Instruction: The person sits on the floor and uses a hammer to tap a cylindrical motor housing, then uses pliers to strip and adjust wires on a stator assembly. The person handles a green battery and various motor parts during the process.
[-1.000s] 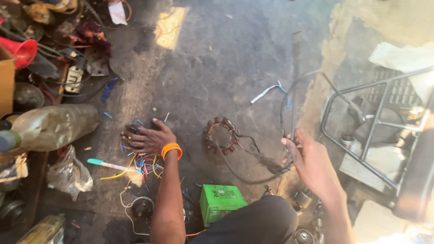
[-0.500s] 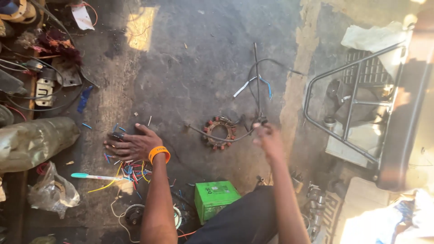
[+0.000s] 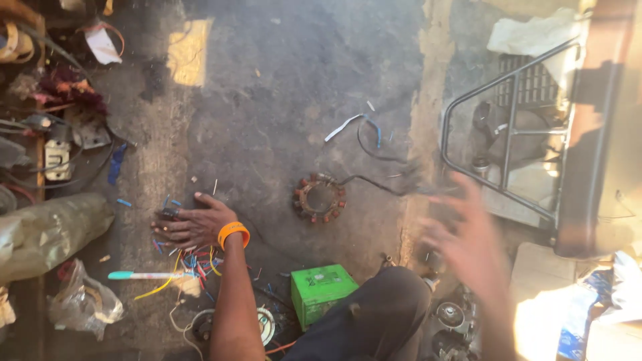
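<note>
Head view: hands spread over a greasy workshop floor.
We see the left hand (image 3: 192, 225), orange wristband on, pressed flat with fingers splayed on coloured wire scraps (image 3: 194, 259) at 8 o'clock, gripping nothing. The stator coil (image 3: 319, 198) lies at centre, untouched, its cable trailing toward 2 o'clock. The right hand (image 3: 468, 241), blurred at 4 o'clock, looks open and empty. A green box (image 3: 323, 292) sits at 6 o'clock.

A small green box (image 3: 322, 293), rectangular with pale printing on its top face, lies on the floor (image 3: 281, 100) beside the person's knee. A crumpled clear plastic bag (image 3: 83, 302) sits at lower left; a larger bulging olive bag (image 3: 50, 234) lies above it.
</note>
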